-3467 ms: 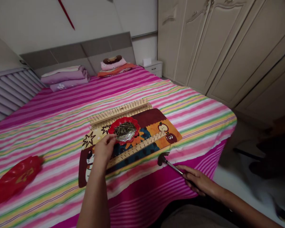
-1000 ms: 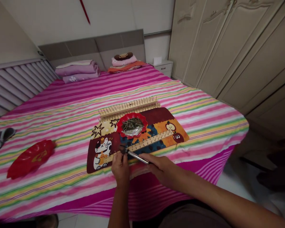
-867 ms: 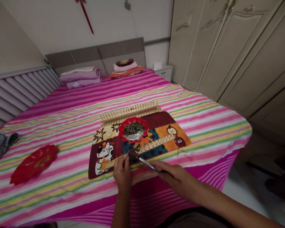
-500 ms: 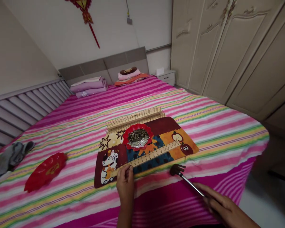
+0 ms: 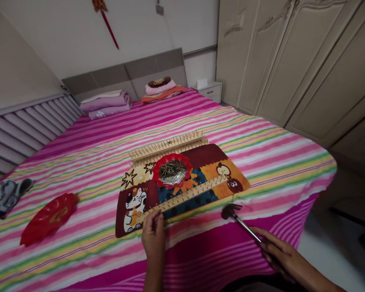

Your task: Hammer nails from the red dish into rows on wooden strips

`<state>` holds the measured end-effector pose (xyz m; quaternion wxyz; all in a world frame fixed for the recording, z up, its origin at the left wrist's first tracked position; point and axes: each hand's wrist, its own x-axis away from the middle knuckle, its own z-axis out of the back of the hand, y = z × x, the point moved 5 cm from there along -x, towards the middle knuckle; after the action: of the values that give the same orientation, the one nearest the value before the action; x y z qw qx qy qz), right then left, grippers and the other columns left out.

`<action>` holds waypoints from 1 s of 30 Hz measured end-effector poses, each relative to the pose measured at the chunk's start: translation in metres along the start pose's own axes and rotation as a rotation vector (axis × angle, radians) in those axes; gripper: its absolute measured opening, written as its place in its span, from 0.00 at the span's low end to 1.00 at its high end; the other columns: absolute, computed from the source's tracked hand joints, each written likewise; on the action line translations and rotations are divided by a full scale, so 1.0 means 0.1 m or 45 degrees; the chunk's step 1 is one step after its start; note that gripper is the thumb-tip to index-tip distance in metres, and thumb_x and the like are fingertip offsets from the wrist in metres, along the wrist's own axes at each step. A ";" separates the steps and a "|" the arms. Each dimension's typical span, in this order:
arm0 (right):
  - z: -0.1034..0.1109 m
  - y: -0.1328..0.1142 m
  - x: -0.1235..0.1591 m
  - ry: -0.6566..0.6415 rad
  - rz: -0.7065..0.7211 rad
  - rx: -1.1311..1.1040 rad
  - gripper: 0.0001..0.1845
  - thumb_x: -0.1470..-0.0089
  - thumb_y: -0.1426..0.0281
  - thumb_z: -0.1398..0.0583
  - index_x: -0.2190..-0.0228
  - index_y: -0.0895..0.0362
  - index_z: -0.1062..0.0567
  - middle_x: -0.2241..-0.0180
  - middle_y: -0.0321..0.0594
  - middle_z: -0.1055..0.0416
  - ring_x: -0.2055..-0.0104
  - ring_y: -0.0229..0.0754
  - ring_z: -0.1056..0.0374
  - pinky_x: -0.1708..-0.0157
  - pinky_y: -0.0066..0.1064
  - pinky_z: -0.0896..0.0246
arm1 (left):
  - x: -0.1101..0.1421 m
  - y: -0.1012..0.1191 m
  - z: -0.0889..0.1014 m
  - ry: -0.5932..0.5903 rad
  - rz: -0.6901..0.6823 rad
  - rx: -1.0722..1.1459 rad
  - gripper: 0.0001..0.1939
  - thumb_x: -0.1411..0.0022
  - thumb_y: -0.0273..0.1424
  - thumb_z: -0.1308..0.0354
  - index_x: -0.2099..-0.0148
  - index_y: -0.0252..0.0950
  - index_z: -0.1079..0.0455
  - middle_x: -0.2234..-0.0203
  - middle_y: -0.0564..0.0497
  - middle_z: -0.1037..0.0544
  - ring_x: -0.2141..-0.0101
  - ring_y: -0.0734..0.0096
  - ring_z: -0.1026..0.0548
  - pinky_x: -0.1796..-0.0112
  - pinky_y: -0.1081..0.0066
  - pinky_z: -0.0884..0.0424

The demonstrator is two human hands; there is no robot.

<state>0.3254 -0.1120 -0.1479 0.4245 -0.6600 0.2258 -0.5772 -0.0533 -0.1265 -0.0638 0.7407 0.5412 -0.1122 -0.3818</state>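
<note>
My right hand (image 5: 278,253) is wrapped around the handle of a claw hammer (image 5: 246,227). Its dark head hangs over the striped cloth, to the right of the mat's near edge and apart from the wood. At the left part of a wooden strip (image 5: 187,197) with a row of upright nails, my left hand (image 5: 153,229) has its fingers pinched together; what is between them, if anything, is too small to make out. The strip lies across a colourful patterned mat (image 5: 200,156). Behind it, a red scalloped dish (image 5: 156,178) holds loose nails (image 5: 173,170), some dark and some silvery.
More nail-studded wooden strips (image 5: 167,148) lie at the mat's far edge. On the striped bedspread (image 5: 88,162) to the left are a red plate-shaped piece (image 5: 48,219) and a grey cloth bundle (image 5: 9,196). Folded bedding (image 5: 106,103) sits by the headboard; wardrobes (image 5: 280,61) stand right.
The view has shifted slightly, so the bed and mat appear a little farther left and higher. Both hands keep nearly the same places, with the hammer still beside the mat.
</note>
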 end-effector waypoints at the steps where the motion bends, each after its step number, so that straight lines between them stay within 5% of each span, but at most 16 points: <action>1: 0.00 -0.01 0.01 -0.004 0.002 -0.003 0.44 0.57 0.50 0.45 0.42 0.57 0.43 0.86 0.25 0.47 0.88 0.30 0.56 0.88 0.21 0.66 | 0.00 0.03 0.03 0.014 0.007 0.001 0.16 0.47 0.43 0.45 0.62 0.37 0.29 0.64 0.48 0.25 0.62 0.67 0.27 0.61 0.67 0.31; 8: -0.05 -0.15 0.09 0.008 -0.020 -0.022 0.43 0.58 0.52 0.44 0.42 0.58 0.43 0.85 0.25 0.46 0.87 0.29 0.55 0.88 0.21 0.66 | -0.30 0.49 0.16 0.113 -0.165 -0.260 0.14 0.44 0.40 0.48 0.62 0.39 0.28 0.65 0.50 0.24 0.63 0.67 0.28 0.60 0.69 0.33; 14: -0.06 -0.16 0.08 0.034 -0.052 -0.072 0.40 0.57 0.55 0.44 0.43 0.55 0.41 0.85 0.25 0.45 0.88 0.28 0.54 0.88 0.19 0.65 | -0.86 0.90 -0.40 -0.296 -0.428 -0.762 0.11 0.45 0.32 0.50 0.64 0.38 0.26 0.65 0.46 0.23 0.61 0.62 0.28 0.57 0.64 0.36; 19: -0.05 -0.17 0.06 0.033 -0.109 -0.096 0.43 0.59 0.56 0.44 0.42 0.59 0.44 0.86 0.25 0.42 0.90 0.28 0.55 0.91 0.18 0.66 | -1.11 0.88 -0.83 -0.691 -0.181 -1.358 0.12 0.47 0.30 0.50 0.65 0.40 0.24 0.64 0.43 0.22 0.58 0.52 0.29 0.58 0.55 0.40; 30: -0.07 -0.24 0.09 0.003 -0.073 -0.169 0.36 0.55 0.60 0.46 0.44 0.56 0.41 0.85 0.25 0.42 0.90 0.26 0.55 0.92 0.16 0.66 | -1.19 0.85 -1.04 -0.847 -0.273 -1.488 0.12 0.47 0.26 0.51 0.67 0.40 0.26 0.66 0.43 0.22 0.59 0.55 0.28 0.58 0.55 0.43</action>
<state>0.3165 -0.1082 -0.1237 0.3629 -0.6923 0.2448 -0.5737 -0.0359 0.0402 0.0008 0.7957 -0.0859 -0.0550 -0.5971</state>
